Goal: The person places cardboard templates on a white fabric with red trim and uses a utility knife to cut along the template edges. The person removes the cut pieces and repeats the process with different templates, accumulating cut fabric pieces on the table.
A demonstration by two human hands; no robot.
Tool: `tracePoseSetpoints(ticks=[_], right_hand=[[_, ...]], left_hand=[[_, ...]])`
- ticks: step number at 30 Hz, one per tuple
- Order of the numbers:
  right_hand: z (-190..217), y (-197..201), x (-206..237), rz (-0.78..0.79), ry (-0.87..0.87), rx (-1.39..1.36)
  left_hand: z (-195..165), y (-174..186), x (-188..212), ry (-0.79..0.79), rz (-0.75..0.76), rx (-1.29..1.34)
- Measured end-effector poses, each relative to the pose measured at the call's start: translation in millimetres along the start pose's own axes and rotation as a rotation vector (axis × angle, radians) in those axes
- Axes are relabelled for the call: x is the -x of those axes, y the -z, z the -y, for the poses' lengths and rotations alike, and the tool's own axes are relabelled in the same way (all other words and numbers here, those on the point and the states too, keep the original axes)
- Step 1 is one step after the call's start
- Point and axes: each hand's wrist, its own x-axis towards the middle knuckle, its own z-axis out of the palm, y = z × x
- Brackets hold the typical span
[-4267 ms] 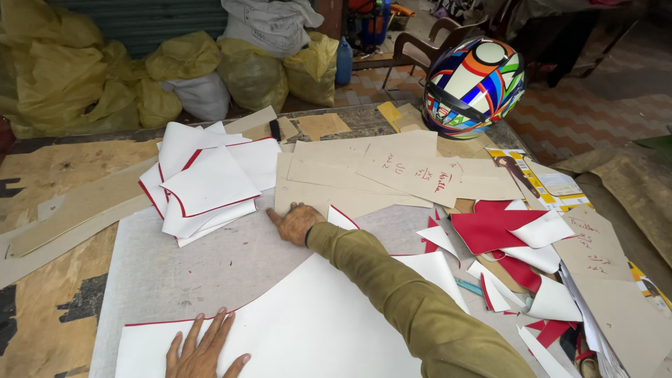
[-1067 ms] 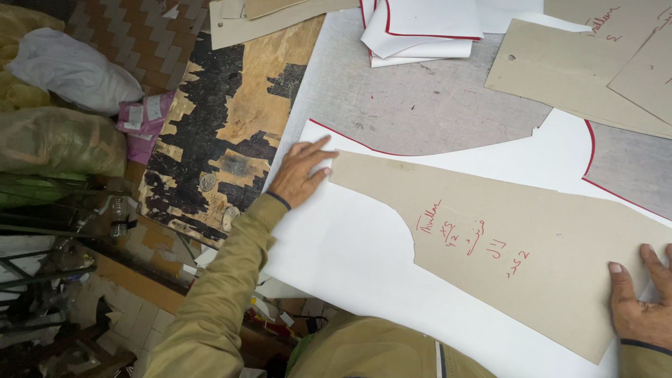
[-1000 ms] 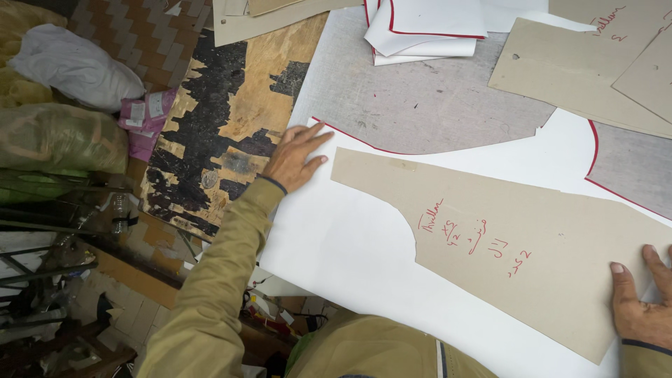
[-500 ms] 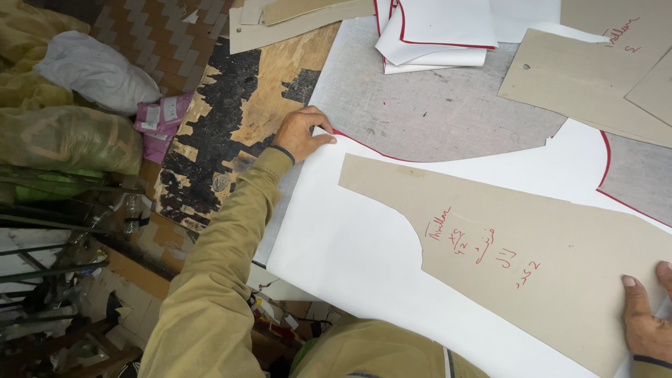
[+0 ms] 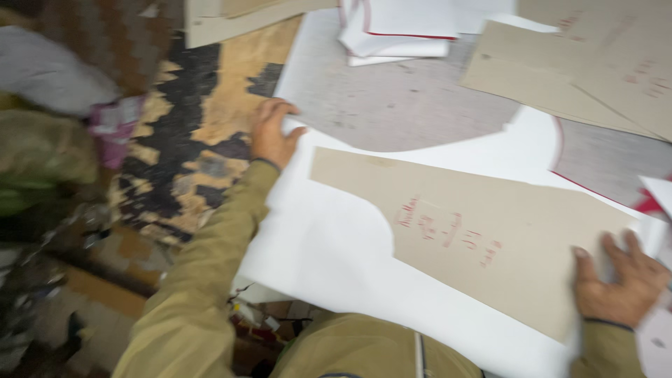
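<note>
Cardboard pattern piece (image 5: pixel 483 245), tan and tapered with red handwriting near its middle, lies flat on a large white sheet (image 5: pixel 329 245) spread across a worn workbench (image 5: pixel 203 140). The person's right hand (image 5: pixel 623 283) rests on the wide end of the pattern, fingers spread and pressed flat on the card, gripping nothing. The left hand (image 5: pixel 273 133) sits beyond the pattern's narrow end, at the far edge of the white sheet; its fingers look curled over that edge, though motion blur makes it hard to tell whether they pinch the sheet or only press on it. Beyond the pattern, a grey curved panel (image 5: pixel 392 105) lies beside the sheet, with a stack of white red-edged pieces (image 5: pixel 399 28) farther off and more tan cardboard shapes (image 5: pixel 574 70) to the right of that stack. The step in hand appears to be squaring the pattern on the sheet and smoothing the sheet beneath it. A steady hold on the pattern, with the sheet flat and unwrinkled under it, seems to be what any marking along its outline calls for.
</note>
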Motion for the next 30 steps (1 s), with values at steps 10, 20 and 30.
tracePoseSetpoints(ticks=[10, 20, 30], right_hand=[[16, 34, -29, 0.082, -0.168, 0.050], [5, 31, -25, 0.131, -0.229, 0.065], [6, 32, -26, 0.163, -0.269, 0.086]], left_hand=[[-39, -36, 61, -0.281, 0.514, -0.076], [-21, -47, 74, -0.230, 0.501, -0.052], [-20, -48, 75, -0.236, 0.494, -0.067]])
